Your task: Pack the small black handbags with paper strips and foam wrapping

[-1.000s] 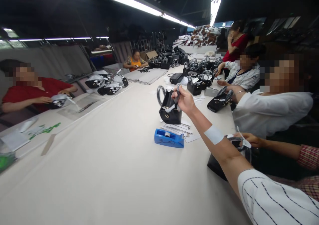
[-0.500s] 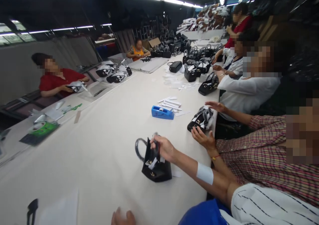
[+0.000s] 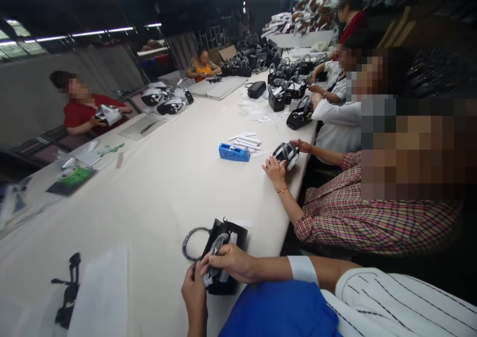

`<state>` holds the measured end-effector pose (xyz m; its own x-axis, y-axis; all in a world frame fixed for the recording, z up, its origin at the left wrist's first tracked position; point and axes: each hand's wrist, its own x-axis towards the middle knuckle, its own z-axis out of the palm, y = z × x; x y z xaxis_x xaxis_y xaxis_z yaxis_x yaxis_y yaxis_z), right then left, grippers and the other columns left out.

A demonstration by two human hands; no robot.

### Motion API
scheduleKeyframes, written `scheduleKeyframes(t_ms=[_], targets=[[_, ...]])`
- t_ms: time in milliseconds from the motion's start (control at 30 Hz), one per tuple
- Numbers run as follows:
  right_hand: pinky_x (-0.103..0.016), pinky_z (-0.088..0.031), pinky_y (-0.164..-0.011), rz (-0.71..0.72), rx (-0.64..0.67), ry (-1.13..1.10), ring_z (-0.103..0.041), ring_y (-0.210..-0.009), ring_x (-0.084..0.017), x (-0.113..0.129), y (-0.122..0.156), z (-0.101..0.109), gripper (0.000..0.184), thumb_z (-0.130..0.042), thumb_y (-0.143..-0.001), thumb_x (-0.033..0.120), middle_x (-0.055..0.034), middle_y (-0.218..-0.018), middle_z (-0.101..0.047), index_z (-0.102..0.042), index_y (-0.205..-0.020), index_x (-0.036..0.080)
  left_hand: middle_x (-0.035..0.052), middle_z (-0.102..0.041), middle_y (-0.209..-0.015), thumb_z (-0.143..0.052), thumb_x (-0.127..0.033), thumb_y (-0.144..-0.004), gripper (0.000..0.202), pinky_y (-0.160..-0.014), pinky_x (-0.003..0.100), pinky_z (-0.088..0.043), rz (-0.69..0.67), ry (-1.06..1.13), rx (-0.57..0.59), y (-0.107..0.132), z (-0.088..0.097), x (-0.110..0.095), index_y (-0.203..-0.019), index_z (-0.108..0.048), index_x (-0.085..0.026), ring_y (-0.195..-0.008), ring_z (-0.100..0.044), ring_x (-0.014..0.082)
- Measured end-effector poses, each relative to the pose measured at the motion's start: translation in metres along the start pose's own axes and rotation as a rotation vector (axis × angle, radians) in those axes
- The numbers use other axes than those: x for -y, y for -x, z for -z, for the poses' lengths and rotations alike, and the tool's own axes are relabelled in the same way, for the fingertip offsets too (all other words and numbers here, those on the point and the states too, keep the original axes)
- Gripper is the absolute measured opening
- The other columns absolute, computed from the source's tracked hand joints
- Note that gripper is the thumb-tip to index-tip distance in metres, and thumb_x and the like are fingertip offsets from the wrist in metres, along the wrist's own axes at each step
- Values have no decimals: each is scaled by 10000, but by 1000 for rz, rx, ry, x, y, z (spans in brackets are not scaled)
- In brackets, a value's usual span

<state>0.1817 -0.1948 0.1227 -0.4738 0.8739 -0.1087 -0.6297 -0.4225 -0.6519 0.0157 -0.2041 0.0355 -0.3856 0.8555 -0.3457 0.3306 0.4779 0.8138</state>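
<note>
Head view: your right hand (image 3: 233,263) grips the black handbag's (image 3: 224,255) wrapped handle, your left hand (image 3: 194,291) closes on its side, steadying it at the table's (image 3: 156,188) near edge, where both hands reach.

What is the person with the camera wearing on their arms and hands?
The right hand is bare, with no glove or ring to be seen. A plain white band wraps the right forearm, and above it comes a white sleeve with thin dark stripes. The left hand is bare too; its forearm shows no sleeve before it leaves the picture.
</note>
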Motion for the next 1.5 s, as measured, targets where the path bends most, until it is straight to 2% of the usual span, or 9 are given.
scheduleKeyframes(t_ms=[300,467,600,667,767,833,900,1133,1500], targets=[[-420,-464,-941,-70,89,342,-650,-969,-229,8,31,44,480,-661,-783,467,-134,-982,-706,-688,-1089,97,82,-705,-1031,-545,-479,-779,424,-917,350,-457,-241,-24,137,1,-3,-9,-1037,-668,-165,-996,-625,236],[-354,-456,-960,-93,213,533,-623,-1042,-231,14,40,53,495,-670,-752,498,-104,-1052,-693,-703,-1086,135,73,-691,-1100,-592,-457,-766,432,-920,334,-462,-318,-71,280,8,-4,-11,-1102,-648,-192,-1031,-619,230],[-277,-478,-893,-286,291,629,-644,-967,-194,38,63,81,433,-733,-686,461,-66,-995,-714,-737,-1002,165,61,-721,-959,-533,-512,-794,421,-832,317,-489,-357,-153,232,16,-5,-10,-1017,-687,-189,-917,-641,233],[-266,-508,-783,-387,195,615,-661,-836,-165,48,69,105,374,-701,-721,447,-68,-916,-724,-741,-945,150,51,-724,-876,-536,-547,-779,449,-744,296,-503,-355,-159,189,19,-4,-11,-994,-695,-186,-821,-646,223],[-259,-503,-659,-369,-222,716,-639,-688,-135,50,60,145,292,-623,-790,370,-89,-832,-718,-719,-874,107,32,-715,-782,-579,-596,-720,488,-624,271,-501,-341,-146,171,16,1,-10,-961,-706,-191,-699,-630,203],[-272,-491,-694,-308,-520,966,-635,-728,-146,42,43,167,228,-575,-817,267,-103,-856,-711,-700,-893,93,20,-713,-771,-616,-615,-672,499,-591,258,-498,-319,-133,179,8,5,-8,-939,-713,-205,-694,-629,201],[-292,-468,-797,-259,-649,1256,-629,-863,-174,31,20,181,204,-588,-803,211,-107,-953,-696,-685,-951,108,15,-719,-812,-636,-626,-641,514,-592,254,-502,-298,-123,194,-2,6,-4,-943,-713,-218,-728,-637,207],[-320,-427,-888,-348,-657,1648,-540,-1091,-251,-2,-34,170,493,-773,-678,260,-142,-1179,-564,-565,-1103,126,31,-702,-764,-629,-636,-642,527,-634,275,-504,-246,-117,210,0,6,-1,-906,-706,-186,-738,-631,215],[-290,-406,-745,-263,-469,1574,-583,-885,-205,-2,-50,177,106,-584,-768,128,-111,-884,-634,-626,-865,127,53,-683,-768,-550,-562,-737,444,-739,306,-505,-300,-28,142,16,1,-17,-879,-699,-169,-809,-618,216]])
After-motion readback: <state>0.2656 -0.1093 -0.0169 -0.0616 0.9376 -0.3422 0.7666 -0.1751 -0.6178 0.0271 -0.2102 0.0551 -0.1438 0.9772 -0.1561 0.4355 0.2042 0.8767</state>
